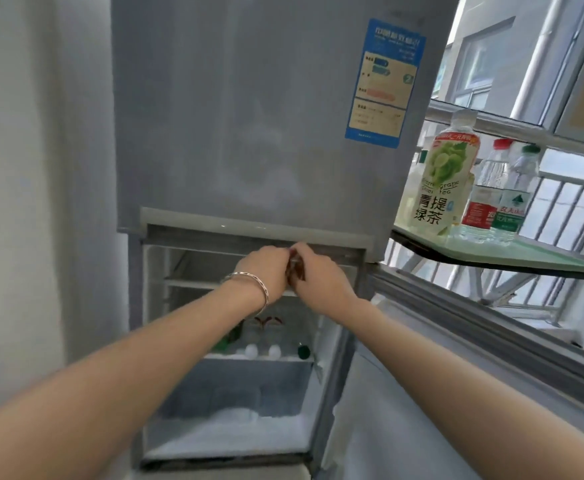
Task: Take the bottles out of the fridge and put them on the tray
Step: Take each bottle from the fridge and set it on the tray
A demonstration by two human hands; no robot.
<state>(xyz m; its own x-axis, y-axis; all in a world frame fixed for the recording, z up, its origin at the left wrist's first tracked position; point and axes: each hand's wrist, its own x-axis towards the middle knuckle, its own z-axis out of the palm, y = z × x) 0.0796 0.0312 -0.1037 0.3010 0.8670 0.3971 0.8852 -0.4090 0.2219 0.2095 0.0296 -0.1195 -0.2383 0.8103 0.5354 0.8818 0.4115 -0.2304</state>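
The fridge's (249, 116) lower compartment stands open. My left hand (266, 271), with a bracelet on the wrist, and my right hand (321, 278) meet at its upper shelf. Both close around a dark red-brown bottle (295, 268), of which only a sliver shows between the fingers. Lower inside, several bottles lie on a shelf, showing white caps (250, 349) and a green cap (303, 350). At the right a pale green tray (543, 254) carries a green-tea bottle (439, 181), a red-capped water bottle (484, 188) and a green-capped water bottle (519, 195).
The open lower door (457, 358) swings out at the right, under the tray. A frosted drawer (249, 386) fills the compartment's bottom. A white wall (34, 202) is close on the left. Windows and a railing (560, 202) lie behind the tray.
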